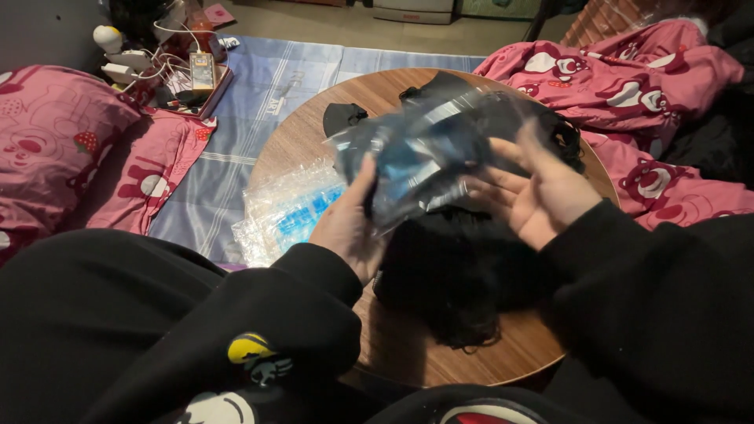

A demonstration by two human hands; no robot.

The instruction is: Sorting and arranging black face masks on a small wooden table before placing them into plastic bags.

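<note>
The left hand (351, 228) pinches the lower left edge of a clear plastic bag (428, 153) between thumb and fingers, the thumb laid up along the film. The right hand (542, 196) is spread, palm up and fingers wide, supporting the bag's right side from beneath rather than clamping it; the blur there leaves it unclear whether any fingertip actually grips. The bag is held in the air above the middle of the round wooden table (314, 129), and something dark with a blue patch seems to sit inside it.

Directly below the hands, a heap of black fabric pieces (459, 275) covers the table's near half. More dark pieces (343, 118) lie toward its far edge. A stack of flat clear bags (287, 208) rests at the left edge, partly overhanging it.

The risks follow from that loose hold. With only one firm pinch, the slick film could slide out and drop onto the black heap, where a dark item would be hard to pick out. If the bag's mouth is open and tips downward, the contents may slip out. The overhanging stack sits beside the left forearm, so a sweep of the sleeve (314, 298) could push it off onto the striped blue mat (236, 118).
</note>
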